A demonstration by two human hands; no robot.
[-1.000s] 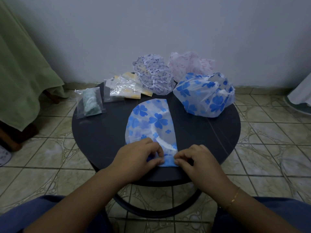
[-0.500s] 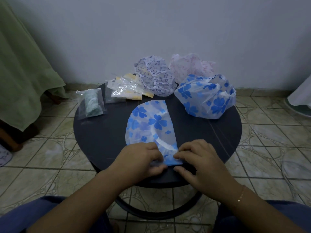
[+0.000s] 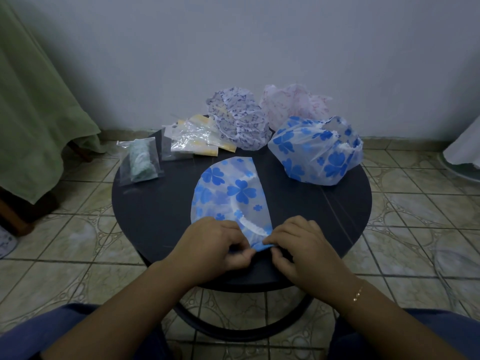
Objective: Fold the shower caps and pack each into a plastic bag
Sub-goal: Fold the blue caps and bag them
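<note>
I am pinching the near edge of the folded shower cap (image 3: pixel 231 193) on the desk (image 3: pixel 155 211) with left hand (image 3: pixel 215 245) and right hand (image 3: pixel 298 245); the slippery plastic is likely springing open if either grip is loosening.

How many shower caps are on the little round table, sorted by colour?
Blue flower caps: 2, the folded blue cap under both hands and the puffed blue cap
Purple-print cap: 1
Pink cap: 1
Green cap in a bag: 1
Total: 5
</note>
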